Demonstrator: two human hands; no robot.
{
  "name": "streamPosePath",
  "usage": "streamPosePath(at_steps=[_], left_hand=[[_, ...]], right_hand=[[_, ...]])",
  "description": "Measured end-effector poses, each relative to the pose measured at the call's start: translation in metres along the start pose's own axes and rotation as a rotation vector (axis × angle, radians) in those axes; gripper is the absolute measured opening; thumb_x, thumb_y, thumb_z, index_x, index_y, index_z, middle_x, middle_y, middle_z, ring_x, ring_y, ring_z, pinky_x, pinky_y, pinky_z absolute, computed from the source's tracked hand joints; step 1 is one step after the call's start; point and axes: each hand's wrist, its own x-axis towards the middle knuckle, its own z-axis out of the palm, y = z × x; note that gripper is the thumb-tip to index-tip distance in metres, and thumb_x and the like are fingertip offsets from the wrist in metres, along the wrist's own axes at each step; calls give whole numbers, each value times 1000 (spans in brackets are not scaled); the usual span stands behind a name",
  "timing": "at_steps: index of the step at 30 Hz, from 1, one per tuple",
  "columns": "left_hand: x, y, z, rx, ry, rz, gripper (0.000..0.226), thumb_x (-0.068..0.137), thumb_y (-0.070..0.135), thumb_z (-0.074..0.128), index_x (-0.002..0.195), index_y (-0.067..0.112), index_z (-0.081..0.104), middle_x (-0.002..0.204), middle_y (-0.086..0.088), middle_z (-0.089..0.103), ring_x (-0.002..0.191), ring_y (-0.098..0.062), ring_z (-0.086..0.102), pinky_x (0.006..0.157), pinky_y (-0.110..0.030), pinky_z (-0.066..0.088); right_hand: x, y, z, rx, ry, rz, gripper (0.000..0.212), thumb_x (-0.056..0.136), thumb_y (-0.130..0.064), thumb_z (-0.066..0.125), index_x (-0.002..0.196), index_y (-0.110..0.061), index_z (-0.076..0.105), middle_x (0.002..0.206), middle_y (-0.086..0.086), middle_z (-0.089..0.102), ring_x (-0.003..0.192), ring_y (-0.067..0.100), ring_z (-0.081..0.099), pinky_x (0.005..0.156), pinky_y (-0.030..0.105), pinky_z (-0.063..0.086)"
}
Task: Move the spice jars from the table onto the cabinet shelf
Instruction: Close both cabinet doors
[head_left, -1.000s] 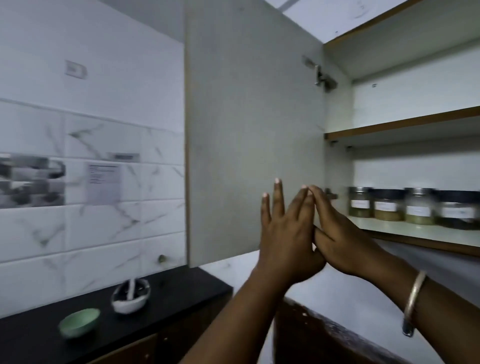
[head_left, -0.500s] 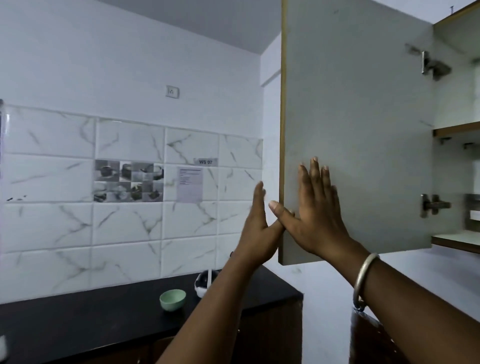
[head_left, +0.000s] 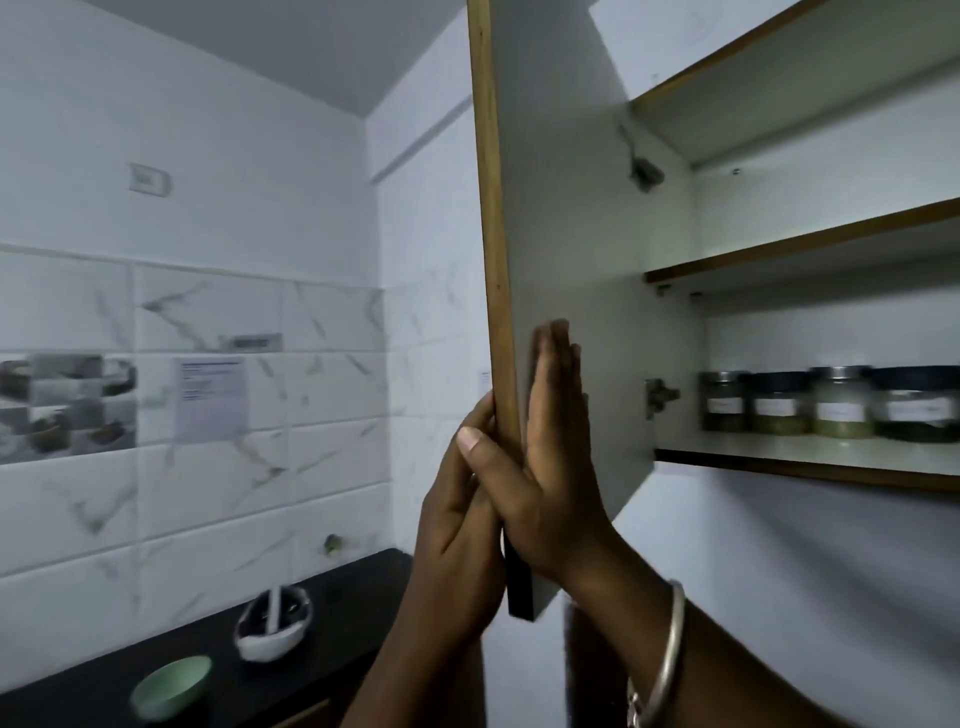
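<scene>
Bare forearms (head_left: 769, 670), plain silver metal bangle (head_left: 669, 644) round the right wrist, short pale thumbnail (head_left: 469, 440) on the right hand (head_left: 545, 478)

A kitchen — tiled wall (head_left: 208, 467), black counter (head_left: 353, 587), shelved spice jars (head_left: 841, 405).

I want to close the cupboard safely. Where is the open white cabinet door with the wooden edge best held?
Grip the white cabinet door low on its free wooden edge, far from the metal hinge, for leverage. Come from the front, a flat palm on each face, as the left hand and right hand lie.
</scene>
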Motion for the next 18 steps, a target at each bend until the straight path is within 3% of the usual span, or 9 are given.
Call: streamPosePath(at_steps=[3, 5, 7, 8, 11, 12, 15, 18], left_hand=[[-3, 5, 44, -21, -62, 104, 50, 107, 18, 46, 150, 43, 49, 148, 16, 58, 139, -10, 53, 103, -16, 47], [-5, 3, 81, -39, -117, 156, 51, 106, 27, 47, 155, 41, 41, 154, 12, 49, 146, -17, 45, 112, -24, 43], [-5, 0, 121, -38, -166, 206, 52, 109, 42, 41, 160, 39, 31, 165, 8, 32, 156, -22, 29, 123, -37, 33], [-4, -2, 139, -42, -196, 234, 56, 109, 48, 36, 162, 34, 26, 170, 5, 22, 159, -24, 19, 126, -44, 27], [-3, -4, 203, -39, -252, 287, 63, 109, 54, 28, 165, 30, 13, 176, -3, -1, 162, -29, -4, 126, -65, 13], [-3, -1, 228, -37, -254, 295, 63, 109, 56, 25, 165, 34, 8, 176, -3, -4, 161, -29, -7, 124, -68, 9], [-5, -2, 287, 55, -250, 294, 62, 107, 58, 18, 165, 37, 8, 176, -1, -6, 161, -30, -11, 123, -69, 1], [-2, -8, 334, 205, -229, 287, 64, 107, 54, 19, 165, 26, 21, 176, -6, 0, 161, -34, -8, 123, -68, 3]], right_hand=[[-13, 0, -53, 286, -7, 56, 90, 91, -54, 54, 162, -43, 0, 169, -27, 6, 158, 7, 12, 124, 51, 29], [-21, 4, -94, 377, -21, 71, 85, 94, -43, 59, 162, -39, 9, 160, -33, 30, 149, -1, 33, 117, 30, 41], [-27, 11, -134, 400, -17, 94, 75, 98, -28, 60, 162, -32, 20, 148, -25, 51, 139, -2, 48, 109, 17, 43], [-29, 14, -151, 412, -8, 116, 69, 99, -24, 59, 160, -31, 28, 146, -17, 57, 138, 2, 52, 108, 19, 45], [-34, 26, -206, 471, -5, 184, 52, 101, -21, 58, 151, -25, 46, 144, 7, 61, 136, 24, 57, 112, 45, 47], [-37, 30, -227, 476, 5, 200, 48, 101, -21, 57, 149, -22, 48, 143, 8, 63, 133, 27, 60, 108, 46, 50], [-42, 43, -276, 378, 125, 218, 41, 100, -24, 57, 141, -23, 56, 138, 2, 67, 128, 19, 64, 96, 26, 56], [-44, 64, -312, 187, 264, 261, 38, 99, -31, 57, 136, -20, 61, 132, -1, 70, 126, 14, 65, 100, 26, 55]])
